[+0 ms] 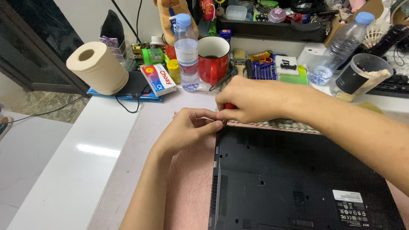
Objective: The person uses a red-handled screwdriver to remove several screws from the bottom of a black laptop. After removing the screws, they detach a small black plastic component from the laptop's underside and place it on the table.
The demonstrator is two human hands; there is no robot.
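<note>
Both hands met at the far left corner of an upturned black laptop (298,179). The right hand (251,101) was closed around a red-handled screwdriver (230,106), tip down at the corner; the left hand (191,127) pinched its fingertips beside the tip, seemingly steadying a screw. The step looked like working a corner screw; next would call for steady, upright turning. The laptop lay on a pink towel (189,187) on the table (85,162), a red mug (213,57) and water bottle (186,51) farther back.

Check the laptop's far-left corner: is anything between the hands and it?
Nothing visible. Both hands meet right at that corner of the laptop: the right hand grips a red-handled tool there, and the left hand pinches beside its tip.
</note>
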